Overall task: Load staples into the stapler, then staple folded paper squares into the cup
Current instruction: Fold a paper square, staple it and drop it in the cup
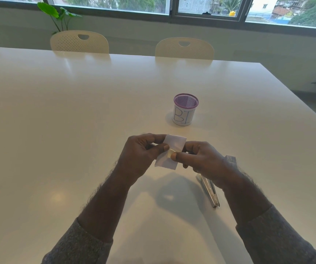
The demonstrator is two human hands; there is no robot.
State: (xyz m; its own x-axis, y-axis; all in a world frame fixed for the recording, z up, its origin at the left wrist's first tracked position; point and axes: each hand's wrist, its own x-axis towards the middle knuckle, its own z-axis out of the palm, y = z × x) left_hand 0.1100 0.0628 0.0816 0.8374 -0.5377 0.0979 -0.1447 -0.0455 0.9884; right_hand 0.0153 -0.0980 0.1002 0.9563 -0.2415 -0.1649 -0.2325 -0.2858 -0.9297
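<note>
My left hand (141, 156) and right hand (201, 159) both pinched the folded paper (169, 152); the cup (184, 111) (mesh, purple-rimmed) stood beyond, stapler (209, 190) under my right wrist.

Head-worn view, looking forward and down, close over table (77, 115)

I see soft daylight coming from the windows (208, 6) behind the table (58, 111), whose glossy top shows pale glare near the chairs (79, 41). Diffuse shadows fall toward me under the hands. Wide-angle bending curves the table's edges; the view outside looks slightly hazy.
</note>
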